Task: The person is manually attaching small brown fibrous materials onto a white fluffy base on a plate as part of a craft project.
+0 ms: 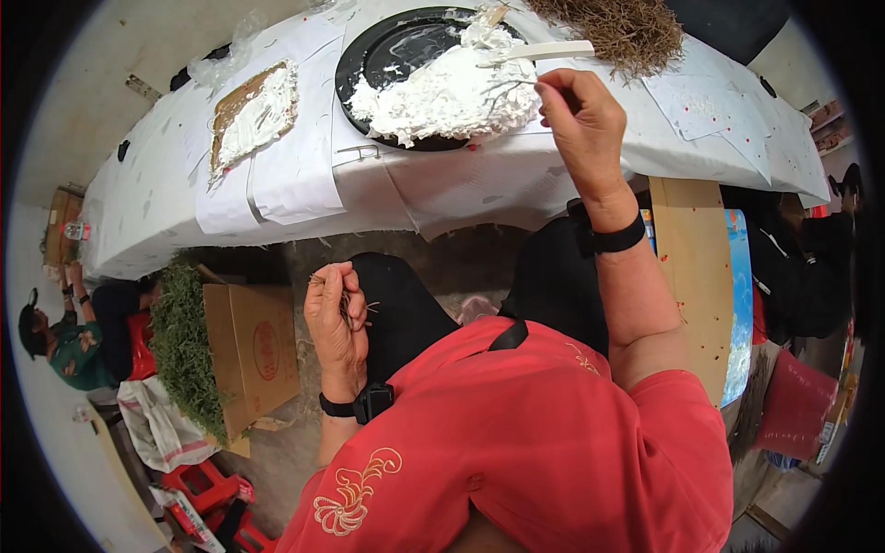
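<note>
My right hand (588,124) pinches a thin brown twig between thumb and fingertips, its forked end against a mound of white, fluffy paste (442,101). That mound spreads over a round black tray (348,69) on the table and bulges past its right rim. A pale flat stick (558,50) rests in the paste, just beyond my right fingertips. Lower down, above my left thigh, my left hand (337,318) is closed around a small bunch of brown twigs (355,310). Its fingers partly hide the bunch.
A white-covered table (387,189) curves across in front. On it lie a paste-smeared board (253,120), a brown twig heap (613,35) and papers (714,115) with red specks. A cardboard box (251,355) with green sprigs stands left, near red stools (201,487) and another person (78,346).
</note>
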Tool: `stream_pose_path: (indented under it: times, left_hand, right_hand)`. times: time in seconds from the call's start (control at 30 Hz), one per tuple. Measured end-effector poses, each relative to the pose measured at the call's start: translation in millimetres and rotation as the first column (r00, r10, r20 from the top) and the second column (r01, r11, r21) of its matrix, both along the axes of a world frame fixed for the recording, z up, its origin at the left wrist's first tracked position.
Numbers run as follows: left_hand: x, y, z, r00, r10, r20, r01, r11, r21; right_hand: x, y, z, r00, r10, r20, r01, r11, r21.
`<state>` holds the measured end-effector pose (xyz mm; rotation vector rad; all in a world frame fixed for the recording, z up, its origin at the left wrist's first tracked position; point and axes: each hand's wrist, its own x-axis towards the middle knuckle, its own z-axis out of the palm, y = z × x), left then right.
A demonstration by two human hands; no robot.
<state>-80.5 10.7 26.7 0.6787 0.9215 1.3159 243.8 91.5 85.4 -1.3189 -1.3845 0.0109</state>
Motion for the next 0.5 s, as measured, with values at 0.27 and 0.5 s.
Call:
stream_pose_path:
  times: [0.27, 0.5]
  left_hand:
    - [-2.0, -0.6, 1.8, 0.999, 0.039, 0.038, -0.039, 0.999, 0.016]
    - [0.3, -0.5, -0.4, 1.0, 0.01, -0.002, -0.01, 1.0, 0.009]
  right_hand:
    - [6.3, -9.3, 5.3, 0.894, 0.092, 0.438, -0.15, 0.984, 0.099]
    - [7.4, -16.1, -2.1, 0.799, 0.075, 0.597, -0.109, 0.994, 0.021]
